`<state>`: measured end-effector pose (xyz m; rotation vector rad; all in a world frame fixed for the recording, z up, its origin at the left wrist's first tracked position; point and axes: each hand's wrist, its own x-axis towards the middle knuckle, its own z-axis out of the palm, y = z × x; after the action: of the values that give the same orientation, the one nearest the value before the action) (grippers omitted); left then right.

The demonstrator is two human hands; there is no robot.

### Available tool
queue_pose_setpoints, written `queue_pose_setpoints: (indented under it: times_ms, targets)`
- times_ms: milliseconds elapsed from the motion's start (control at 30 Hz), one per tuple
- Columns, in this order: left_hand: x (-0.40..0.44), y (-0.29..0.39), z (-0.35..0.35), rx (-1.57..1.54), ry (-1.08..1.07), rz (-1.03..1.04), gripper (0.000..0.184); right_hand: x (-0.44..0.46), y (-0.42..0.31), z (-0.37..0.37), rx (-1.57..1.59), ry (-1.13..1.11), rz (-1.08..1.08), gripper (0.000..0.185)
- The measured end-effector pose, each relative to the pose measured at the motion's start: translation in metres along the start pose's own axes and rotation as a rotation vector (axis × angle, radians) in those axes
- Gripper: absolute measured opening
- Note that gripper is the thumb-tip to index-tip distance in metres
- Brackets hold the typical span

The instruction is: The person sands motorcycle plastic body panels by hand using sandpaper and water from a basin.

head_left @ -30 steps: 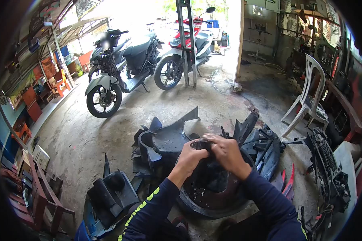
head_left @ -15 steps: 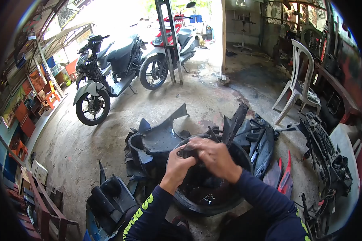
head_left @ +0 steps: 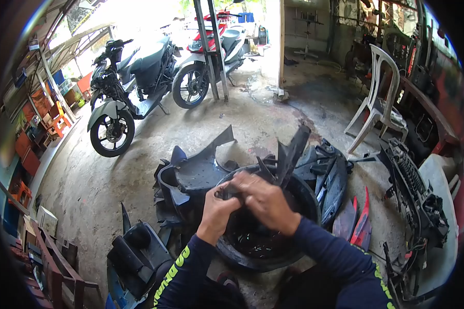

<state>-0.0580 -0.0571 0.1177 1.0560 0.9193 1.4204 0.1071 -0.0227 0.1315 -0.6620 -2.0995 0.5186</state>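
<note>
Over a round black basin (head_left: 265, 265) of dark liquid, my left hand (head_left: 215, 213) is closed around a small dark part (head_left: 230, 191). Its exact kind is hard to make out, since the fingers cover most of it. My right hand (head_left: 267, 200) lies over the same part from the right, with its fingers bent onto it. A long dark plastic panel (head_left: 293, 154) sticks up from the basin's far rim. Left of the basin rests a large dark motorcycle fairing (head_left: 203, 172).
More black panels (head_left: 142, 252) lie at the lower left, and red-edged panels (head_left: 361, 221) at the right. A stripped motorcycle frame section (head_left: 417, 201) and a white plastic chair (head_left: 381, 98) stand further right. Two motorbikes, one partly stripped (head_left: 113, 118), are parked behind near a metal post (head_left: 211, 56).
The camera view has shifted slightly. Both hands stay together on the small part above the basin, the right hand's fingers moving a little over it.
</note>
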Motion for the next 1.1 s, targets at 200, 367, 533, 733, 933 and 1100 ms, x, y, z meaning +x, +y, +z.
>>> queue_pose_setpoints:
  times_ms: [200, 367, 533, 733, 933, 1100]
  targets:
    - [0.004, 0.007, 0.005, -0.149, 0.063, -0.098, 0.041, -0.013, 0.018, 0.023, -0.022, 0.072, 0.014, 0.048]
    - [0.007, 0.001, -0.003, -0.09, 0.062, -0.051, 0.039, -0.014, 0.061, 0.025, 0.021, 0.127, 0.302, 0.05]
    - [0.005, 0.002, -0.011, -0.103, 0.105, -0.077, 0.038, -0.013, 0.064, 0.025, 0.004, 0.067, 0.157, 0.05]
    - [0.005, -0.001, -0.012, -0.11, 0.154, -0.067, 0.039, -0.01, 0.041, 0.036, -0.059, 0.132, 0.077, 0.042]
    - [0.002, -0.004, -0.023, -0.104, 0.13, -0.072, 0.043, -0.011, 0.029, 0.039, -0.128, 0.109, 0.021, 0.041]
    - [-0.003, -0.002, -0.022, -0.102, 0.11, -0.072, 0.044, -0.008, 0.061, 0.036, 0.013, 0.099, 0.371, 0.047]
